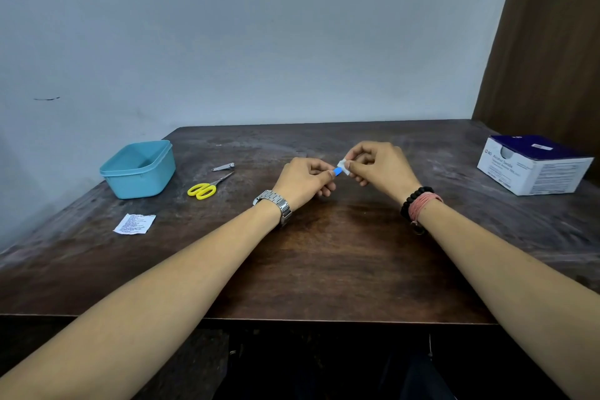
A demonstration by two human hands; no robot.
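Above the middle of the dark wooden table (324,253), both my hands meet around a small packet (342,168), white with a blue part. My left hand (303,180), with a metal watch on its wrist, pinches the blue end between thumb and fingertips. My right hand (380,169), with bead and thread bracelets on its wrist, pinches the white end. Both hands have their other fingers curled. The packet is held a little above the tabletop.
A light blue plastic tub (139,169) stands at the back left. Beside it lie a nail clipper (224,167) and yellow-handled scissors (207,188). A printed white sachet (134,223) lies at the left. A box of alcohol swabs (532,164) sits at the right.
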